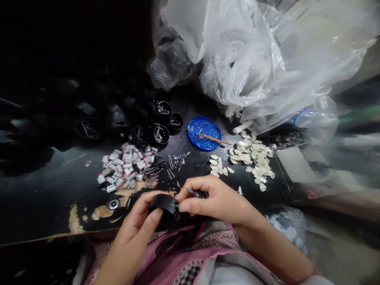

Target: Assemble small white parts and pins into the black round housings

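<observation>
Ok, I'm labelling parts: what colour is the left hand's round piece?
The round piece is black; see head view.

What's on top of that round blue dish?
A thin brown stick lies across the blue dish, its right end reaching past the rim. The dish's surface looks shiny and wrinkled; I can't tell what causes that. The strip beneath the stick is covered.

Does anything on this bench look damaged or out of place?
Yes: the black tabletop has ragged tan patches left of and beyond the left hand, where its dark surface looks worn away. Also, one small flat cream-coloured piece lies apart from the heaps of similar pieces.
</observation>
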### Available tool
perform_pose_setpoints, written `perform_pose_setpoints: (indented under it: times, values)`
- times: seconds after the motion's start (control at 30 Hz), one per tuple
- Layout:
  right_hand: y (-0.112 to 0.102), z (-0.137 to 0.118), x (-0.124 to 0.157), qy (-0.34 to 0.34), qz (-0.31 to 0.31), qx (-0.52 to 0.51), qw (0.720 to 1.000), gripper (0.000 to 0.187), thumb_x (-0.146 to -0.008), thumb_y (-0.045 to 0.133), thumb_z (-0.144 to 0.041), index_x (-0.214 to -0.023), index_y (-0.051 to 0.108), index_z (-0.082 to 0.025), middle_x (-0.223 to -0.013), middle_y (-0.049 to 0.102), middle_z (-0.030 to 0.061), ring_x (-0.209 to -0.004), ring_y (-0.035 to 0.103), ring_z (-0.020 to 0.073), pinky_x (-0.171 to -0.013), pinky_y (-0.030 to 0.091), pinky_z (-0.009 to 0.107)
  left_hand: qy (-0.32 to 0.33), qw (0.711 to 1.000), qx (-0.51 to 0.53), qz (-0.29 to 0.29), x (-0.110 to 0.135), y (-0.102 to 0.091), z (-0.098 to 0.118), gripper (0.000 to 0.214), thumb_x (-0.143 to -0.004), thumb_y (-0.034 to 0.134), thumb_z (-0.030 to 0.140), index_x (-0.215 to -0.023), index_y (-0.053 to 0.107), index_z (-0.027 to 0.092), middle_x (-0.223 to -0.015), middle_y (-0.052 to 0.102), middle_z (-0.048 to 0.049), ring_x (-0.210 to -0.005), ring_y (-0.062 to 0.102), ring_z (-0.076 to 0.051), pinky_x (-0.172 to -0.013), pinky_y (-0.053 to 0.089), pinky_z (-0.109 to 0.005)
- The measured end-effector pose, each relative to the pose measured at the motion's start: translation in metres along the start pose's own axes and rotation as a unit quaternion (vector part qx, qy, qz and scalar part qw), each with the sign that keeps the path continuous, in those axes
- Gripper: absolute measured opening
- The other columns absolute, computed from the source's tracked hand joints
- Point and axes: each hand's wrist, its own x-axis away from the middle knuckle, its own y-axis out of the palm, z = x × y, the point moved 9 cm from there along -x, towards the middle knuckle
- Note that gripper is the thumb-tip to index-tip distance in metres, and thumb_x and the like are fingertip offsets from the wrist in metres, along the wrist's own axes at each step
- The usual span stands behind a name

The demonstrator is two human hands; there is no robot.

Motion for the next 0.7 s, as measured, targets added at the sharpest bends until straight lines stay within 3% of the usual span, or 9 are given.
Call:
perform_pose_setpoints:
  times: [0.17, 0.23, 0.27, 0.33, 0.4, 0.47, 0.53, 0.7]
  values:
    - [0.012, -0.003, -0.010, 0.000, -0.042, 0.035, 0.999, 0.028, -0.073, 0.072, -0.041, -0.084, 0.069, -0.016, -0.068, 0.065, -0.0014, -0.061, 0.058, 0.0100, -0.060, 0.045, 0.022, -0.017, 0.999, 0.022, 0.044, -0.003, -0.019, -0.001, 0.027, -0.068, 0.075, 0.039, -0.091, 0.071, 0.026, -0.091, 0.071, -0.0027, -0.083, 0.067, -0.020, -0.071, 0.053, -0.024]
    - [0.005, -0.015, -0.021, -0.054, 0.011, 0.159, 0.986, 0.023, -0.082, 0.065, -0.038, -0.094, 0.068, -0.018, -0.082, 0.069, 0.0014, -0.074, 0.062, 0.0134, -0.069, 0.046, 0.025, -0.025, 0.994, 0.071, 0.084, -0.006, -0.027, 0.000, 0.032, -0.068, 0.075, 0.040, -0.097, 0.069, 0.029, -0.093, 0.072, -0.0021, -0.076, 0.068, -0.020, -0.072, 0.056, -0.029]
    - [0.000, -0.023, -0.026, -0.086, 0.057, 0.258, 0.961, 0.020, -0.086, 0.059, -0.035, -0.097, 0.067, -0.019, -0.090, 0.070, 0.0032, -0.082, 0.063, 0.0155, -0.075, 0.044, 0.028, -0.031, 0.990, 0.091, 0.099, -0.008, -0.028, 0.001, 0.035, -0.069, 0.073, 0.041, -0.102, 0.067, 0.030, -0.096, 0.072, -0.0022, -0.077, 0.068, -0.021, -0.074, 0.057, -0.033]
    - [-0.004, -0.038, -0.036, -0.129, 0.138, 0.466, 0.864, 0.018, -0.092, 0.051, -0.027, -0.097, 0.065, -0.018, -0.097, 0.068, 0.0068, -0.090, 0.062, 0.0201, -0.080, 0.040, 0.034, -0.030, 0.986, 0.118, 0.113, -0.010, -0.027, 0.004, 0.037, -0.072, 0.071, 0.041, -0.107, 0.065, 0.031, -0.102, 0.072, -0.0029, -0.083, 0.069, -0.023, -0.080, 0.056, -0.037]
    - [0.004, -0.044, -0.045, -0.144, 0.157, 0.607, 0.766, 0.017, -0.092, 0.049, -0.024, -0.097, 0.062, -0.016, -0.096, 0.067, 0.0086, -0.087, 0.061, 0.0229, -0.079, 0.038, 0.037, -0.016, 0.983, 0.139, 0.122, -0.012, -0.026, 0.008, 0.031, -0.074, 0.070, 0.038, -0.104, 0.065, 0.030, -0.103, 0.072, -0.0023, -0.091, 0.068, -0.023, -0.084, 0.055, -0.037]
    - [0.010, -0.044, -0.052, -0.152, 0.154, 0.665, 0.714, 0.015, -0.090, 0.050, -0.023, -0.097, 0.061, -0.015, -0.093, 0.067, 0.0079, -0.079, 0.061, 0.0224, -0.075, 0.036, 0.036, 0.014, 0.980, 0.154, 0.128, -0.012, -0.026, 0.013, 0.023, -0.078, 0.068, 0.035, -0.100, 0.066, 0.028, -0.103, 0.072, -0.0012, -0.094, 0.067, -0.021, -0.084, 0.056, -0.033]
    - [0.012, -0.043, -0.054, -0.156, 0.156, 0.680, 0.700, 0.014, -0.090, 0.049, -0.023, -0.095, 0.060, -0.015, -0.091, 0.067, 0.0069, -0.076, 0.060, 0.0215, -0.073, 0.035, 0.035, 0.033, 0.979, 0.153, 0.127, -0.012, -0.026, 0.015, 0.022, -0.079, 0.067, 0.031, -0.101, 0.066, 0.028, -0.101, 0.072, -0.0001, -0.095, 0.067, -0.018, -0.083, 0.055, -0.029]
    - [0.005, -0.038, -0.054, -0.140, 0.163, 0.670, 0.710, 0.016, -0.091, 0.049, -0.027, -0.094, 0.059, -0.015, -0.091, 0.067, 0.0062, -0.077, 0.060, 0.0207, -0.073, 0.032, 0.034, 0.065, 0.979, 0.149, 0.123, -0.011, -0.023, 0.022, 0.025, -0.081, 0.065, 0.030, -0.106, 0.065, 0.028, -0.103, 0.072, 0.0000, -0.094, 0.067, -0.017, -0.084, 0.055, -0.027]
